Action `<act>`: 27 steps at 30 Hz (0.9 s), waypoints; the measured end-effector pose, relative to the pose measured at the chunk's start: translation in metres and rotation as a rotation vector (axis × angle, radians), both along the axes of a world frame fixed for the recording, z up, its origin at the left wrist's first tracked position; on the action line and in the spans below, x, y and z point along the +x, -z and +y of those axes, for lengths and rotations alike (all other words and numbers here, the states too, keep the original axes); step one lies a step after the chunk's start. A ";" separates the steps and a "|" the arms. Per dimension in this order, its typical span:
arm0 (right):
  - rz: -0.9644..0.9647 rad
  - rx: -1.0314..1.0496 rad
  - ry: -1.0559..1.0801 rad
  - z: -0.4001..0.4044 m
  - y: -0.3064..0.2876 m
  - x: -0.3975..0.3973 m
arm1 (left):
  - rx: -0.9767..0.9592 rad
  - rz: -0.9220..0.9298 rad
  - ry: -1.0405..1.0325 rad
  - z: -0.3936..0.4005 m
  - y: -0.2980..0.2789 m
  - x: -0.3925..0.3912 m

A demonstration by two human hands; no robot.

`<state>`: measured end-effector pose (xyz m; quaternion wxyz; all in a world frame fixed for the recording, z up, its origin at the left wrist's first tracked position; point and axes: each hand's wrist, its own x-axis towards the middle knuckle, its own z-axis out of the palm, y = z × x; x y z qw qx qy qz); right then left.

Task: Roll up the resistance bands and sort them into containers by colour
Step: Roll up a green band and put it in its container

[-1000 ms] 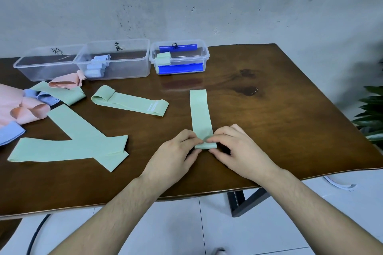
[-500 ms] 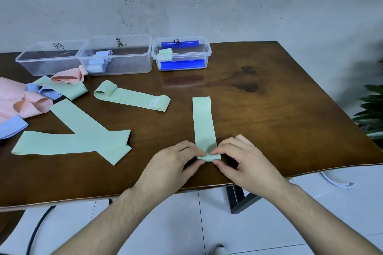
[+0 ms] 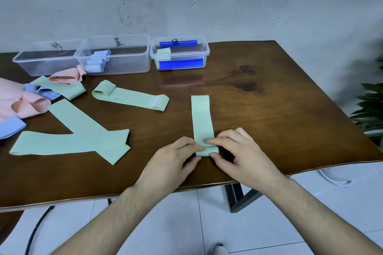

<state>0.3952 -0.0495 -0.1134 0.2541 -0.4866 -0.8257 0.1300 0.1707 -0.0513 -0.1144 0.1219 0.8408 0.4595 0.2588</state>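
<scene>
A mint green band (image 3: 201, 117) lies flat on the wooden table (image 3: 279, 114), pointing away from me, its near end folded into a small roll. My left hand (image 3: 176, 161) and my right hand (image 3: 240, 153) pinch that roll from either side between fingers and thumbs. At the back stand three clear containers: the left container (image 3: 44, 61) holds nothing I can see, the middle container (image 3: 118, 56) holds rolled pale blue bands, and the right container (image 3: 180, 54) with blue clips holds a rolled green band. More green bands (image 3: 68, 143) lie loose to the left.
Another green band (image 3: 130, 97) with one end curled lies mid-table. Pink bands (image 3: 24, 103) and pale blue bands (image 3: 10, 127) are heaped at the left edge. A plant (image 3: 371, 109) stands past the table's right side. White floor tiles show below the near edge.
The band's near end has been folded over a little further under my fingers. The view has shifted slightly; the other bands and containers stay where they were.
</scene>
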 end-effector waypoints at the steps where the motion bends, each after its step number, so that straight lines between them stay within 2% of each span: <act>1: 0.004 0.005 -0.015 0.000 0.000 0.000 | -0.003 -0.009 -0.003 0.000 0.000 0.000; 10: -0.031 0.011 -0.040 0.007 0.003 0.000 | -0.049 -0.023 -0.026 0.003 -0.002 0.004; 19: -0.067 0.006 -0.038 0.015 0.004 -0.001 | -0.004 0.030 -0.055 0.008 0.002 0.004; 27: -0.001 -0.048 -0.045 0.013 0.000 -0.001 | -0.087 -0.066 -0.048 0.009 -0.004 0.003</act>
